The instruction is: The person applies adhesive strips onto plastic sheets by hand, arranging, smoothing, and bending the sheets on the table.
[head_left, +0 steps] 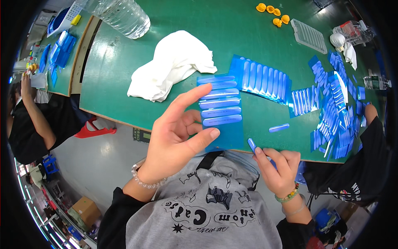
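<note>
My left hand (176,124) holds a blue film sheet (226,139) near the table's front edge, its index finger and thumb on the sheet's left side. Rounded blue strips (221,102) lie across that sheet in a column, with bare film below them. To the right and lower, my right hand (278,171) pinches one small blue strip (251,145) between thumb and fingers, its tip pointing up and left. A loose blue strip (279,128) lies on the table just beyond this hand. Behind the held sheet is a stack of similar sheets (263,79).
The green table (112,83) carries a crumpled white cloth (174,62), a large clear water container (124,18), orange finger cots (277,12) and a ridged clear tray (309,35). Many blue sheets (331,110) are heaped at right beside a co-worker's arm (370,114). Another person works at left.
</note>
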The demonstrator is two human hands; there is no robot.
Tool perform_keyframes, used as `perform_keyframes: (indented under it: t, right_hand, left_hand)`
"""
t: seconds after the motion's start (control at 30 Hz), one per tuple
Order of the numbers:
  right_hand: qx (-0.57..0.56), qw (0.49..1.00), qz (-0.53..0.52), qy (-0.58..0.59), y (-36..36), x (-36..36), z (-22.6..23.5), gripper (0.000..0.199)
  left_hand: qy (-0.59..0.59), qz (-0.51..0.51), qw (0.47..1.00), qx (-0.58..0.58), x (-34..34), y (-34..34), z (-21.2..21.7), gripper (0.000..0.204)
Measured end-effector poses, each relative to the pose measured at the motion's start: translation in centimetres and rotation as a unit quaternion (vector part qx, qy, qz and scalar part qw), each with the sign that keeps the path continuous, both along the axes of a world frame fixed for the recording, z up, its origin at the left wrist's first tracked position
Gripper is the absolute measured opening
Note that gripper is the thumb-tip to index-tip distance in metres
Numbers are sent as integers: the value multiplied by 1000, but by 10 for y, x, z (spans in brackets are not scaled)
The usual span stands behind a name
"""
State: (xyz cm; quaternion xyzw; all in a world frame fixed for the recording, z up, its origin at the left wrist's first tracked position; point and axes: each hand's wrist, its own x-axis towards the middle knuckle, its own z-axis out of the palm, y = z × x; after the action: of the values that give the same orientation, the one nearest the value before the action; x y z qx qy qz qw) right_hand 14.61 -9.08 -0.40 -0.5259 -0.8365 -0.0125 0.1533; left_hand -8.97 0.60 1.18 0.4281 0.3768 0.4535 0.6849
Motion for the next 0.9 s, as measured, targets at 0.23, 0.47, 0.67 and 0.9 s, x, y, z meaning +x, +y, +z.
perform_keyframes:
  t: [0.23,0.47,0.67,0.9]
  right_hand:
    - [-19,919,-130,371,7,9,20,30]
    - [-140,830,-24,539,37,0,34,27]
    - [-215,713,-134,654,39,-9,42,54]
    - [-220,731,-146,629,40,-8,45,63]
  left_hand:
    - [12,-110,994,-14,12,0,2,54]
    - [8,-153,988,22,30,0,9,56]
    - [26,-171,984,42,38,-1,11,60]
    - [22,-172,985,11,38,-1,11,61]
